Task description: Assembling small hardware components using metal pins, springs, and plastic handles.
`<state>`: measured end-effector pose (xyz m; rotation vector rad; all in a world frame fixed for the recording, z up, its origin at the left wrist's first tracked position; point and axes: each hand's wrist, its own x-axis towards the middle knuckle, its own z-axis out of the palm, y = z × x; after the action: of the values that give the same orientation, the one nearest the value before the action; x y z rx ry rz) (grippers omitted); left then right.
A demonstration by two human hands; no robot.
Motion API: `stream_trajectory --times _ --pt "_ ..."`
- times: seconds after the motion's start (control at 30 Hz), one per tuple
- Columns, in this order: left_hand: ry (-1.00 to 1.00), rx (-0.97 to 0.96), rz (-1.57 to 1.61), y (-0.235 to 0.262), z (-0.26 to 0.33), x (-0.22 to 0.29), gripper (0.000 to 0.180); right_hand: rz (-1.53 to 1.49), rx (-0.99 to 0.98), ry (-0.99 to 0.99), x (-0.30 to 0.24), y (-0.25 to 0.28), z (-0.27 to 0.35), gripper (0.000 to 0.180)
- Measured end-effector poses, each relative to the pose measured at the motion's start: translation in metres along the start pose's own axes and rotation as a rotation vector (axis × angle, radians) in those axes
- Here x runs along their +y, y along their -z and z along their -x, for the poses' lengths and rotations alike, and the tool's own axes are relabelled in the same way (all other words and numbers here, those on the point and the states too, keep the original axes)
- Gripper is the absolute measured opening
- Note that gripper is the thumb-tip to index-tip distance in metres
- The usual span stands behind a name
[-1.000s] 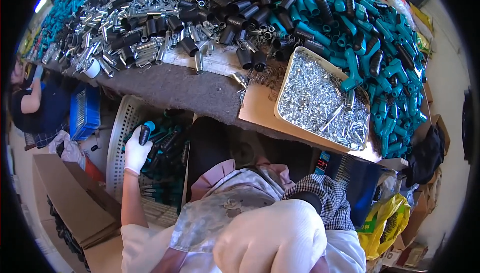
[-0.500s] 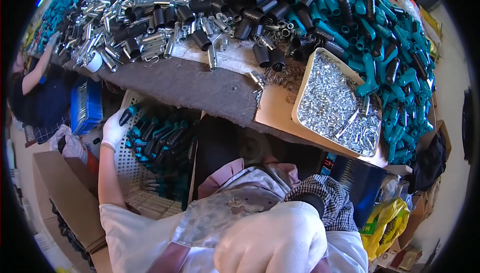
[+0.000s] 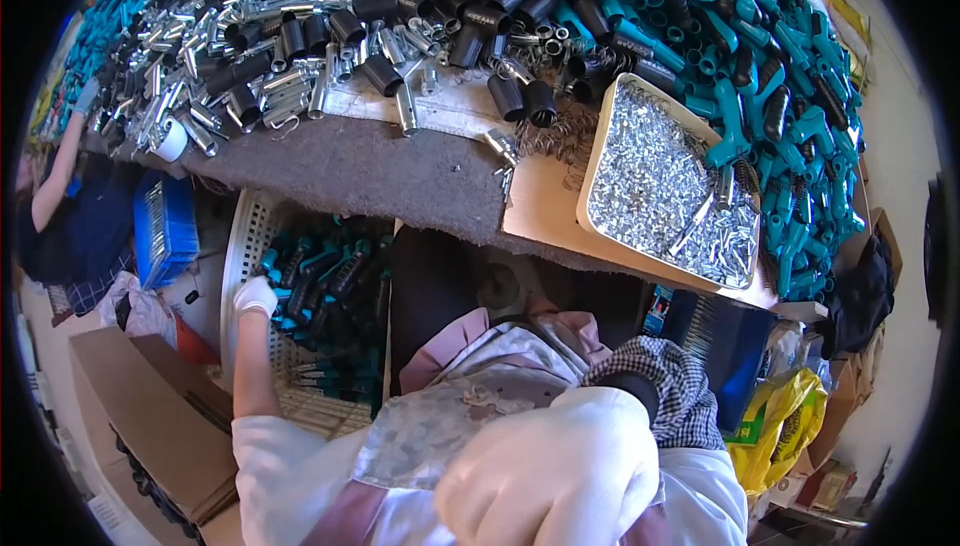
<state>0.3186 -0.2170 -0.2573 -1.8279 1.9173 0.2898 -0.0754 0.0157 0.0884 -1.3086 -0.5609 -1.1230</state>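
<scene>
My left hand (image 3: 256, 297), in a white glove, reaches into a white slatted basket (image 3: 243, 236) below the bench. It is against several teal-and-black tool handles (image 3: 318, 271) lying in rows there; its fingers are hidden, so whether it grips one does not show. Close to the camera, in front of my lap, my right hand (image 3: 550, 466) is curled into a fist in a white glove. Whatever lies inside that fist is hidden.
Metal tubes (image 3: 290, 91), black sleeves (image 3: 465, 46) and teal handles (image 3: 735, 121) heap the bench. A cream tray (image 3: 583, 208) of small metal pins stands on cardboard. Cardboard boxes (image 3: 150, 426) stand at left, a yellow bag (image 3: 790, 426) at right. Another person (image 3: 85, 211) sits far left.
My left hand has moved down and right, from the basket's rim to the handles inside, and the handle it held upright no longer shows in it. My right fist stays nearly in place.
</scene>
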Motion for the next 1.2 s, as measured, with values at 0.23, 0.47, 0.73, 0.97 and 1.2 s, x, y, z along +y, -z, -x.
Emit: stream_trajectory --times 0.23,0.47,0.73,0.97,1.2 --pt "-0.415 0.338 0.23 0.054 -0.017 0.14 0.038 0.565 1.17 -0.581 -0.03 -0.009 0.081 0.033" --pt "-0.366 0.709 0.162 -0.029 -0.1 0.193 0.065 0.872 1.453 -0.778 -0.018 0.016 0.14 0.022" --pt "-0.257 -0.031 0.018 0.008 -0.032 0.143 0.039 0.753 1.462 -0.797 -0.028 0.022 0.146 0.022" --pt "-0.051 0.054 -0.157 0.0 -0.029 0.13 0.033 0.724 1.39 -0.825 -0.027 0.028 0.148 0.022" --pt "-0.163 0.074 -0.404 -0.015 -0.049 0.117 0.031 0.721 1.313 -0.874 -0.032 0.028 0.154 0.022"
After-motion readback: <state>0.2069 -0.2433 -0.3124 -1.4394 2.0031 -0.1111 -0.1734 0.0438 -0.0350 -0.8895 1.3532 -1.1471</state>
